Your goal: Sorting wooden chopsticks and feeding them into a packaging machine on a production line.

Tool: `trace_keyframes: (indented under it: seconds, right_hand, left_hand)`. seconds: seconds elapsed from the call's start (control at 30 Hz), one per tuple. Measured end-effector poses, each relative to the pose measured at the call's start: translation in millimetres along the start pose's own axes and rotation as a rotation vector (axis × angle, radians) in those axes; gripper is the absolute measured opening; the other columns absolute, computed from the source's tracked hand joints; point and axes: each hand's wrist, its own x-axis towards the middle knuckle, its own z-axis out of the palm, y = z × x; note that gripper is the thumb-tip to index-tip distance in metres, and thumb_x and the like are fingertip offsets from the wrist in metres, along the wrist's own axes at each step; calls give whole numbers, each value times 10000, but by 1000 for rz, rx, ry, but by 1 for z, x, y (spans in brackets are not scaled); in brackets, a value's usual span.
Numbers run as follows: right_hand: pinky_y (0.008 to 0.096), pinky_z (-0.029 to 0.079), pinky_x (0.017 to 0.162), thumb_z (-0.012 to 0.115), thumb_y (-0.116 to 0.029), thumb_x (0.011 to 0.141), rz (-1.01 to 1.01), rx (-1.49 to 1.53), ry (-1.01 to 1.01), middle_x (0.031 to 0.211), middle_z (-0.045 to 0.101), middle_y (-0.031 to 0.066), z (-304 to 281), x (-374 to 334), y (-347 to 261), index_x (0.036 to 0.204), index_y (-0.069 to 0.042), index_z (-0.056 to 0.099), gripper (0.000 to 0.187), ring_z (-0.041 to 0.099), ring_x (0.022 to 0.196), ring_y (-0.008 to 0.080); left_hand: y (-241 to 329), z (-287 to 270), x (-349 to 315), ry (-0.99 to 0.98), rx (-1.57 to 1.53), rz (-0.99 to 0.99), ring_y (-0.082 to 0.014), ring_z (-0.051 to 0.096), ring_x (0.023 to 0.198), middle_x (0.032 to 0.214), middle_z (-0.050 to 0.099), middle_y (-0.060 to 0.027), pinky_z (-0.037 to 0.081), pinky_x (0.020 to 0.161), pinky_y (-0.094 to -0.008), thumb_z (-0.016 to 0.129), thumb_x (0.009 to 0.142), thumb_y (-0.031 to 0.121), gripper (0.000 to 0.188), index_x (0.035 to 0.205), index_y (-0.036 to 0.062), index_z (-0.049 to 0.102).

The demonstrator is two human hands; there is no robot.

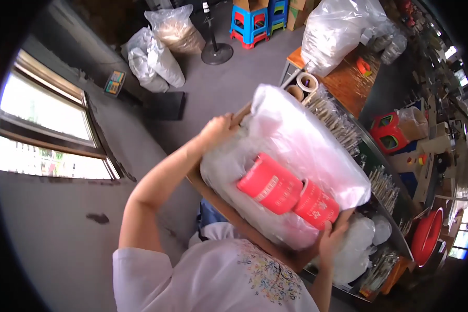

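Observation:
I hold a cardboard box point(211, 191) against my chest with both hands. My left hand point(221, 128) grips its far upper edge. At the near lower corner my right hand point(332, 237) grips the rim. A big clear plastic bag point(301, 140) fills the box and bulges over the top. Two red cylindrical packs point(270, 183) point(317, 206) lie side by side in the crumpled plastic near my right hand.
A long workbench point(348, 83) runs beyond the box, with bundles of thin sticks point(339, 120) and tape rolls point(307, 82). A large clear sack point(338, 31) stands on it. Blue and red stools point(249, 23), filled bags point(158, 57), a round stand base point(217, 52), a red basin point(426, 236).

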Motion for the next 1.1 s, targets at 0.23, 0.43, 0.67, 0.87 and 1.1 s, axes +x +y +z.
trace_keyframes:
  seconds: [0.23,0.43,0.67,0.87,1.1]
  right_hand:
    - [390,172,1080,441,-372,922,208,-55,80,1428,206,235,3,-1,-5,1385,44,152,686,197,1327,353]
    - [416,349,942,450,-344,917,448,-135,176,1273,415,275,-2,7,-9,1328,11,299,564,401,1166,425]
    - [453,382,867,485,-398,892,550,-226,144,1181,470,312,5,1,-2,1309,-13,328,589,446,1096,456]
    - [405,310,983,496,-362,897,451,-435,313,1282,395,250,5,3,-75,1309,49,320,608,375,1200,375]
    - [369,346,960,509,-365,894,386,-37,596,1311,411,178,73,41,-261,1334,31,293,630,429,1155,268]
  left_hand:
    - [-19,12,-9,-262,-461,128,-365,504,1081,1118,512,-266,402,909,-396,558,768,152,598,1290,9,306]
    - [-27,18,7,-600,-710,235,-280,270,1287,1351,283,-216,220,1047,-329,544,777,73,764,1372,-21,74]
    - [-42,10,24,-635,-595,466,-331,87,1344,1413,85,-258,124,1084,-351,595,789,177,889,1359,-69,-41]
    - [-66,-38,91,-1096,-564,513,-353,84,1345,1412,96,-289,121,1092,-366,612,792,482,993,1361,-86,29]
    - [-248,-54,306,-638,-292,266,-369,276,1273,1348,308,-255,239,1054,-403,615,778,447,808,1327,-37,275]
